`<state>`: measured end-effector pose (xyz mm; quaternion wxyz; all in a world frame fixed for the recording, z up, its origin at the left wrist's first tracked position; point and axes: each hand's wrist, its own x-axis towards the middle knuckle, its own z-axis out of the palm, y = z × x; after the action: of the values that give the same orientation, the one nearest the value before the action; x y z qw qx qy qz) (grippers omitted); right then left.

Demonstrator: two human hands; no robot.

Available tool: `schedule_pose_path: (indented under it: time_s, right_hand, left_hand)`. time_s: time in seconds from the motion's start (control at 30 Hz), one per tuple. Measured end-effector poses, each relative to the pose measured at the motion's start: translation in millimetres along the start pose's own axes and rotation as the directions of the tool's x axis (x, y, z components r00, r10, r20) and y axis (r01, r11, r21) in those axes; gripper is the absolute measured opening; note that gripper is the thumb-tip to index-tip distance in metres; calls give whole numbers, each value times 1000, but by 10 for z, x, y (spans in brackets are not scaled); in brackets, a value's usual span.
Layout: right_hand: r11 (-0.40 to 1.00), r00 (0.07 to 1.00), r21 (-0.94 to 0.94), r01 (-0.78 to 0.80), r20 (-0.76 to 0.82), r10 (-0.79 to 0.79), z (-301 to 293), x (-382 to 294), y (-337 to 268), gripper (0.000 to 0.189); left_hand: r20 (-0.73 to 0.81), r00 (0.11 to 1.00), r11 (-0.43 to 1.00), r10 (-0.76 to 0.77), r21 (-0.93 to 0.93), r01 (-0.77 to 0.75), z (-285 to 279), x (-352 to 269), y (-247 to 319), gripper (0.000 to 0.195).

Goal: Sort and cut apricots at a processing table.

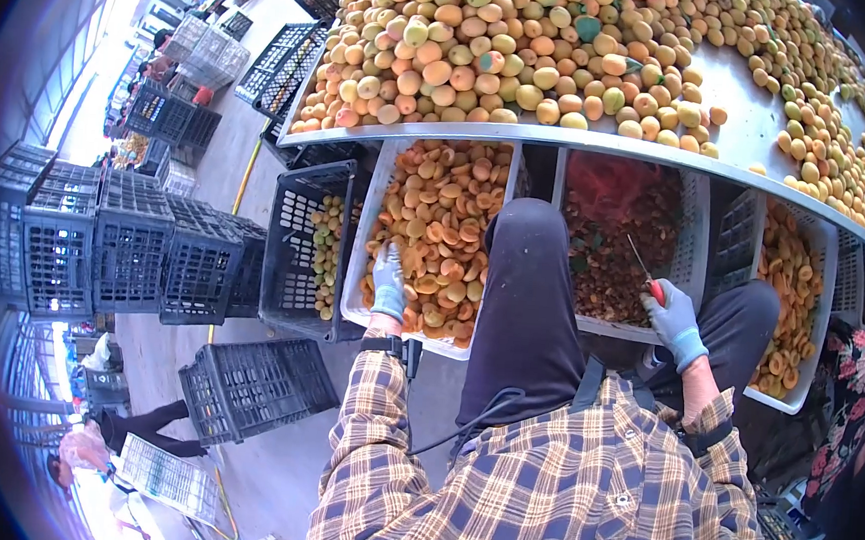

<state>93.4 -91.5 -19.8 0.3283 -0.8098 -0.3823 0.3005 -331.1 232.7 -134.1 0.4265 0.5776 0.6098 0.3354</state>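
Observation:
My left hand [388, 278], in a grey-blue glove, reaches into a white plastic crate [349, 294] of halved apricots [443, 225]. Its fingers are among the fruit near the crate's left wall, and whether they grip a piece cannot be told. In my right hand [674, 317], also gloved, is a small knife with a red handle [657, 292] and a thin blade [638, 254] pointing away from me. That hand is over the near right corner of another white crate [692, 243], which contains apricot pits [613, 275], some leaves and a red mesh bag [608, 184].
Whole apricots [447, 60] lie heaped on a metal-edged table [487, 132]. A black crate [305, 261] with greenish fruit stands at left, a crate of halves [787, 310] at right. Stacked black crates [133, 249] line the left. A person [89, 449] carries a white crate [166, 477].

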Motion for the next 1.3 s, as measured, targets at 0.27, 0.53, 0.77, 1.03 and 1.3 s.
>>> schedule_pose_path:
  time_s: [0.27,0.53,0.77,1.03,1.3]
  right_hand:
    - [958,922,153,241,-344,-177,-260,-170,-294,29]
    - [953,974,303,-20,-208,86,-112,-19,264,25]
    - [985,977,102,-137,-151,152,-45,111,400,36]
    - [979,979,177,-102,-156,130,-129,111,248,34]
    - [935,968,356,-7,-232,96,-121,-13,319,27]
  left_hand:
    - [-90,978,967,190,-156,-203,610,285,1186,24]
    - [521,654,814,548,-154,-559,2396,159,3411,24]
    - [744,513,107,428,522,-847,3475,220,3754,35]
    - [738,451,108,502,464,-879,3461,217,3529,44]
    - [559,589,763,584,-626,-161,2888,-46,3587,47]
